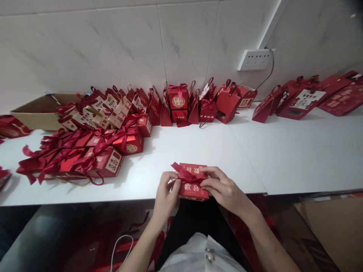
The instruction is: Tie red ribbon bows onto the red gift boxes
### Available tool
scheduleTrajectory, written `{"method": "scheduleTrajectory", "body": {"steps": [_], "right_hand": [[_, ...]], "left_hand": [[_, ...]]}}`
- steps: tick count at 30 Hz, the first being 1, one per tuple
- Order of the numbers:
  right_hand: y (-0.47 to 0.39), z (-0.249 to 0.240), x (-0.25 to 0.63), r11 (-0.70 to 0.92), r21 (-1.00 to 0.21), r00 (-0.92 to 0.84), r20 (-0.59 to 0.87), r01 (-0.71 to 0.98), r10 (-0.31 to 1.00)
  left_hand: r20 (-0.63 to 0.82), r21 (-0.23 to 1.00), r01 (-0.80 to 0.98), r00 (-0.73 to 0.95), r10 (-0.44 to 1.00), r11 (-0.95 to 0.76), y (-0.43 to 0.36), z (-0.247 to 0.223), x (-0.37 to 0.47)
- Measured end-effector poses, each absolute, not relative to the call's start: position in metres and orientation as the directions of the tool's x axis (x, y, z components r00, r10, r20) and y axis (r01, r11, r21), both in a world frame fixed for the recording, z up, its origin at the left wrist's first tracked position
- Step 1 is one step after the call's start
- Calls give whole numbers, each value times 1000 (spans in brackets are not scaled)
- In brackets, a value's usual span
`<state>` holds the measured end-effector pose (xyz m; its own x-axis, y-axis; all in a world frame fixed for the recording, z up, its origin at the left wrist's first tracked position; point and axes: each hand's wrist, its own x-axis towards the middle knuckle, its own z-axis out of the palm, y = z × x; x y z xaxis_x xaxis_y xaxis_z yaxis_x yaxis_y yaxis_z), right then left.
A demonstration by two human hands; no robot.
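A red gift box with white characters lies at the table's front edge, right before me. Across its top sits a dark red ribbon bow. My left hand pinches the bow's left loop between thumb and fingers, at the box's left side. On the other side, my right hand has its thumb and fingers closed on the bow's right loop. The knot shows between the two hands. The undersides of the fingers are partly hidden.
Red boxes with ribbon bows are grouped at the left. Several red boxes with handles line the tiled wall, some with tags. A cardboard box stands at the far left, a white power strip on the wall, brown cardboard below right.
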<state>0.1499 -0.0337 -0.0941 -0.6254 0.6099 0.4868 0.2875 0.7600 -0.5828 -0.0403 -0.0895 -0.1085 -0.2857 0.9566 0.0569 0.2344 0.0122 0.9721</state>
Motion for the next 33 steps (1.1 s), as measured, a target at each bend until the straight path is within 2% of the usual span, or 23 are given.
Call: {"method": "scheduleTrajectory", "body": {"steps": [5,15,19,22,25,29,31,33], "right_hand": [[-26,-95,156,746,-615,-634,476,256,610],[-16,-101,168,731,-670,-663,491,126,565],[-15,-93,171,665,-722,-681,390,191,619],[-9,-80,160,612,-740,-627,342,279,700],[2,-68,133,545,-746,-580,265,383,771],[14,-61,100,550,-708,-727,75,443,682],[17,-61,93,554,-718,-776,31,421,630],[19,-63,91,534,-742,-783,18,406,622]], "left_hand": [[-18,995,91,-290,957,46,-85,-111,-44],[-44,999,-37,-395,918,32,-84,-119,-42],[-135,988,-125,-387,912,93,-84,-118,-39],[-168,983,-129,-352,921,130,-83,-114,-38],[-114,993,-77,-340,934,93,-81,-110,-36],[27,998,68,-342,939,-4,-81,-114,-32],[144,974,219,-386,911,-61,-84,-118,-31],[314,889,445,-428,847,-105,-87,-120,-31]]}}
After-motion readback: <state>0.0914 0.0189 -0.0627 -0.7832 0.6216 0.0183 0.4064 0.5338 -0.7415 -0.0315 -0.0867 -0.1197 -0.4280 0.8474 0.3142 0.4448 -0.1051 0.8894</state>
